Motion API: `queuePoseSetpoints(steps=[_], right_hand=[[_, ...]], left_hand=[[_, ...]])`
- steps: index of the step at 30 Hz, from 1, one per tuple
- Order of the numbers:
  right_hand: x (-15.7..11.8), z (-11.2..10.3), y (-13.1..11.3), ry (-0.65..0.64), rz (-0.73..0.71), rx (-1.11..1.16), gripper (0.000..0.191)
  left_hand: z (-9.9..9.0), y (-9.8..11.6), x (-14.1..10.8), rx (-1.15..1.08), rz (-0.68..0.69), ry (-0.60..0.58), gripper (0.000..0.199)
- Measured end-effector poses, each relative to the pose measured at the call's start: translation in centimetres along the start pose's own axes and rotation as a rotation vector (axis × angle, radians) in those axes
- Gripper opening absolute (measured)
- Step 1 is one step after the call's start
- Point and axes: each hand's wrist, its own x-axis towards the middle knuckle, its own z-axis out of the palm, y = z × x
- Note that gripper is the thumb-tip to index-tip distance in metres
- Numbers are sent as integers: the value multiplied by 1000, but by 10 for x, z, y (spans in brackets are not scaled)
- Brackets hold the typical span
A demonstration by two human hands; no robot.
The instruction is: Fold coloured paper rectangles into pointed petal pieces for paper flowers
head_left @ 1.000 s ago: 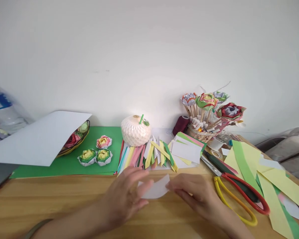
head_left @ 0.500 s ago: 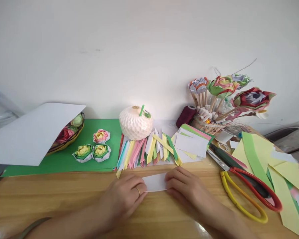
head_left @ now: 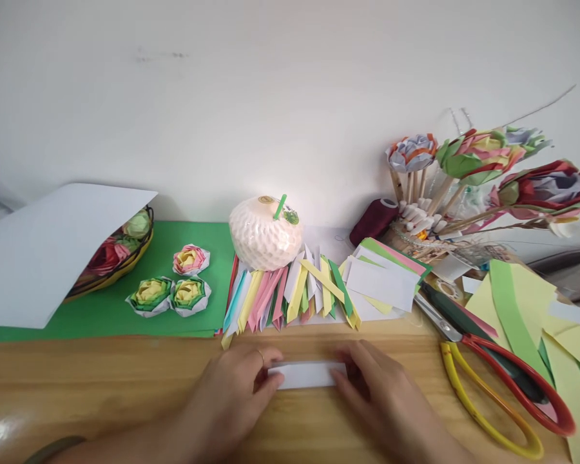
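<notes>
A narrow strip of white paper lies level over the front of the wooden table, held at both ends. At its left end my left hand is closed, thumb below and fingers above, a ring on one finger. My right hand pinches the right end in the same way. Just beyond the hands lies a row of folded paper strips in several colours. To their right is a stack of cut paper pieces, white on top.
Scissors with red and yellow handles lie at right, beside paper scraps. Behind stand paper flowers and a maroon thread spool. A white textured ornament stands mid-back. Folded paper flowers rest on green paper at left.
The white paper has become a narrower, longer-looking strip, apparently folded lengthwise. My hands have moved slightly apart and thumbs now show on its near edge. The camera view has shifted a little.
</notes>
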Motion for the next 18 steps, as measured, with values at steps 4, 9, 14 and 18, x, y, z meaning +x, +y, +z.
queuePoseSetpoints(steps=[4, 9, 14, 18], right_hand=[[-3, 6, -1, 63, -31, -79, 21], [-7, 10, 0, 67, -21, -124, 34], [-6, 11, -1, 70, 10, -117, 31], [-6, 11, -1, 72, 5, -124, 33]], left_hand=[[-2, 3, 4, 18, -48, -50, 9], [2, 2, 4, 64, 71, 6, 9], [2, 1, 4, 43, 101, 31, 8], [1, 1, 7, 29, 84, 23, 9]])
